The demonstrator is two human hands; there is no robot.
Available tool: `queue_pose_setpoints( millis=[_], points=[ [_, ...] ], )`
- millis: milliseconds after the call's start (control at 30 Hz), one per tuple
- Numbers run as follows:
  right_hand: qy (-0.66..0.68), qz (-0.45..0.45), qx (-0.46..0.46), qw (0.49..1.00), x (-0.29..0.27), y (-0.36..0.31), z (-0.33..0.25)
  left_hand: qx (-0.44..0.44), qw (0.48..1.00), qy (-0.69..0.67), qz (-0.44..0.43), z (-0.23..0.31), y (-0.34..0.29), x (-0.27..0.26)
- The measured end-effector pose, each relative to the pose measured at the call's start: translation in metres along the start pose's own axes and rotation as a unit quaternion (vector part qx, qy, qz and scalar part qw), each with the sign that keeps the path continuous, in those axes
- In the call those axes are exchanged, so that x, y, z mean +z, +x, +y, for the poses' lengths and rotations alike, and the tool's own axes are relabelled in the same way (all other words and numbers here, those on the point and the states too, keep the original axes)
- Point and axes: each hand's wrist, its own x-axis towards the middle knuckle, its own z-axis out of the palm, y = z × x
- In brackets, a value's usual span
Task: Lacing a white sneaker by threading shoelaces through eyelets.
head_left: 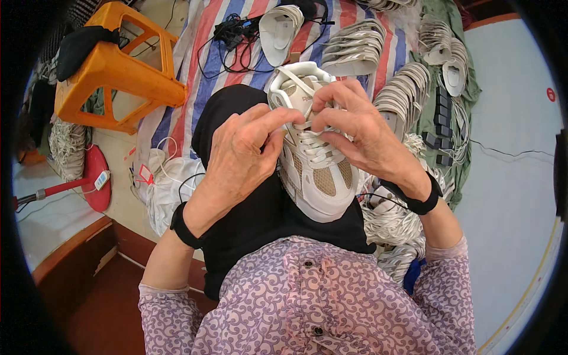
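Note:
A white and beige sneaker (316, 177) rests on my black-clad lap (248, 219), toe toward me, with white laces (310, 148) threaded up its front. My left hand (239, 157) pinches a lace near the top eyelets with thumb and forefinger. My right hand (355, 130) grips the lace and the shoe's collar from the other side. Both wrists wear black bands. The fingertips of the two hands nearly meet over the tongue.
An orange plastic stool (118, 71) lies tipped at the upper left. Stacks of white shoe parts (355, 47) sit on a striped mat (201, 65) ahead. A bundle of white laces (390, 228) lies by my right thigh. Black cables (236, 35) and a red fan base (94, 180) are nearby.

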Motion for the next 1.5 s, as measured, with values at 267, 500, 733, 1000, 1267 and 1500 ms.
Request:
queue_pose_setpoints(
  millis=[267,500,733,1000,1267,1500],
  points=[
    [0.129,-0.085,0.016,0.988,-0.014,0.005,-0.002,-0.006,1.0,0.002,-0.002,0.0,-0.001,-0.001],
    [-0.19,0.021,-0.013,0.982,-0.007,0.0,-0.006,-0.02,0.999,0.044,-0.003,0.004,0.001,-0.001],
    [-0.114,0.189,0.063,0.973,0.035,-0.002,0.005,-0.026,0.999,0.03,-0.007,0.004,0.002,-0.001],
    [0.164,0.134,0.186,0.959,0.01,-0.003,0.005,-0.038,0.999,0.001,-0.01,0.0,0.003,0.001],
    [0.102,0.001,0.167,0.981,-0.004,0.007,0.005,-0.042,0.999,-0.016,0.006,-0.002,0.004,0.007],
    [0.104,-0.018,0.209,0.972,-0.002,0.016,0.002,-0.034,0.999,-0.012,-0.008,-0.002,0.003,0.003]
  ],
)
